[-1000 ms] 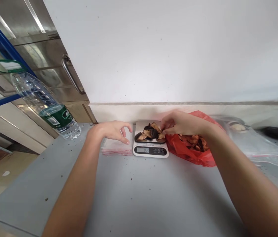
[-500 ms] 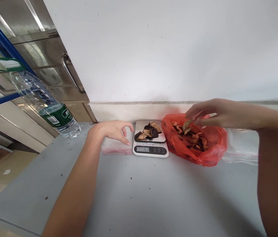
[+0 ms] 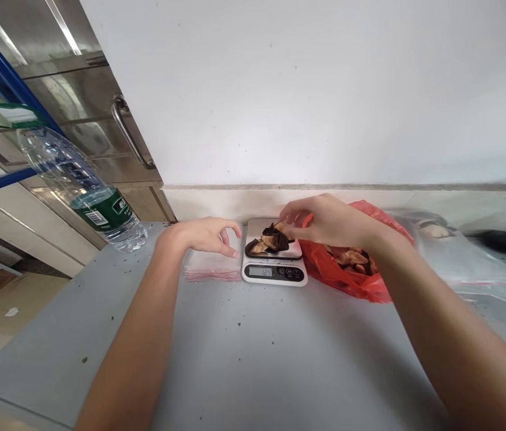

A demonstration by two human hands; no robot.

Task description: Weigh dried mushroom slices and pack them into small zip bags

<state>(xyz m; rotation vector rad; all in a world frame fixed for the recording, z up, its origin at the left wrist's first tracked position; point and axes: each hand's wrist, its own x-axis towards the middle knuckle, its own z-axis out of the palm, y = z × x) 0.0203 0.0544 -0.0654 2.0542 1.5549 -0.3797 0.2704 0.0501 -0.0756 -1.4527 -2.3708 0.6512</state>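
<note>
A white digital kitchen scale (image 3: 253, 281) stands on the table with several dark-skinned dried slices (image 3: 269, 242) heaped on its metal plate. Its display seems to read 12.4. My right hand (image 3: 320, 220) is over the plate's right side, its fingertips closed on a pale dried slice (image 3: 282, 228) at the heap's edge. To the right, partly behind my right forearm, sits an open red plastic bag (image 3: 360, 289) of similar slices. My left hand (image 3: 211, 235) rests left of the scale, thumb and fingers apart and holding nothing, over a stack of clear zip bags (image 3: 212, 273).
A large water bottle (image 3: 95, 203) with a green handle stands at the table's left edge. More clear plastic bags (image 3: 472, 257) and a black object (image 3: 504, 240) lie at the right. The white wall (image 3: 302, 108) rises behind the scale. Small dark crumbs dot the grey table (image 3: 244, 359).
My right hand has moved left from above the red bag, where it held a pale slice, to the scale. The display went from about 15.3 to 12.4. My left hand stayed almost still.
</note>
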